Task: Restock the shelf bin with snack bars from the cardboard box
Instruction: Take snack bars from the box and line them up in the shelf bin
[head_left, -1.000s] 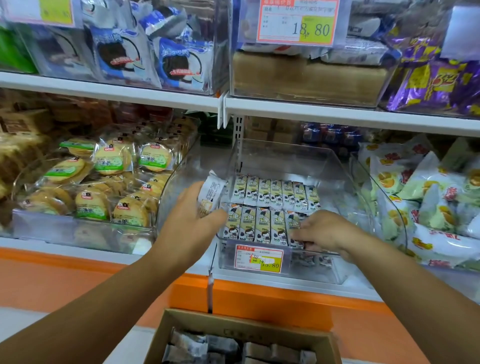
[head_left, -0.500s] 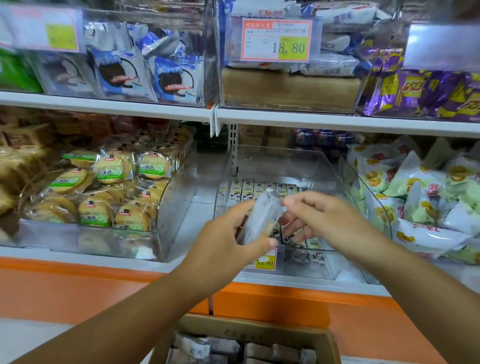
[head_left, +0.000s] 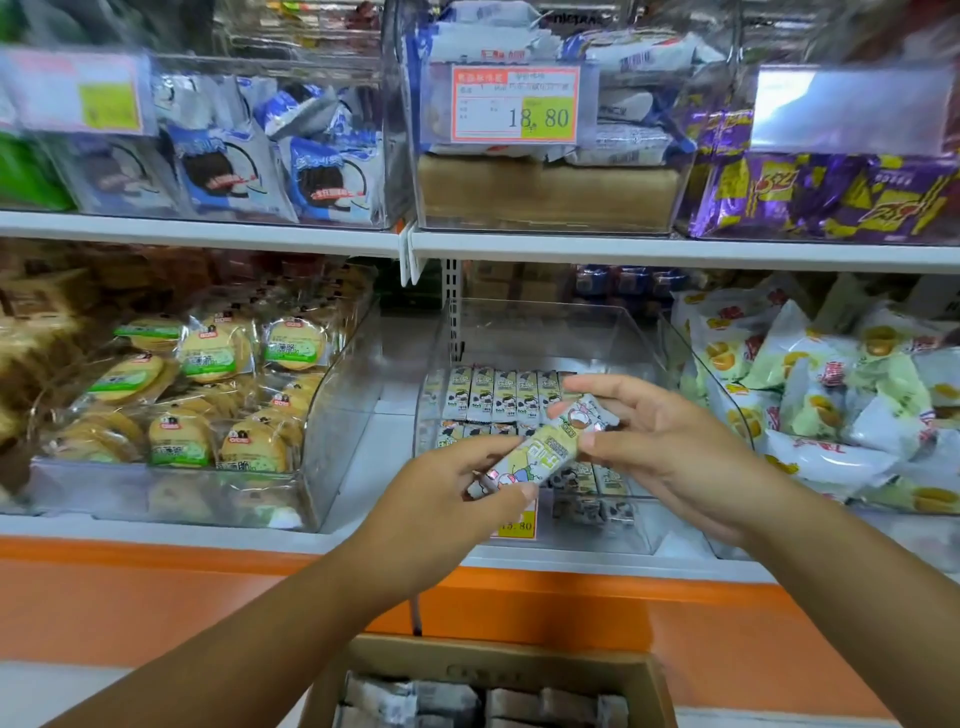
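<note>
Snack bar (head_left: 540, 453) (tilted) between hands (head_left: 670, 447)

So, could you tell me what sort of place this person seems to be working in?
Most likely a shop's snack aisle: white shelves carry clear bins of wrapped snacks, a price tag reads 18.80, and a cardboard box of stock sits below.

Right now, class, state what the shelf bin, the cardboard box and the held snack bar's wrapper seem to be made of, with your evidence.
The shelf bin: clear rigid plastic, probably acrylic; rows of bars show through its glossy walls.
The cardboard box: brown matte paperboard; dull surface, thick rim.
The snack bar wrapper: thin printed film, likely plastic; faint sheen, flattened sealed end.
</note>
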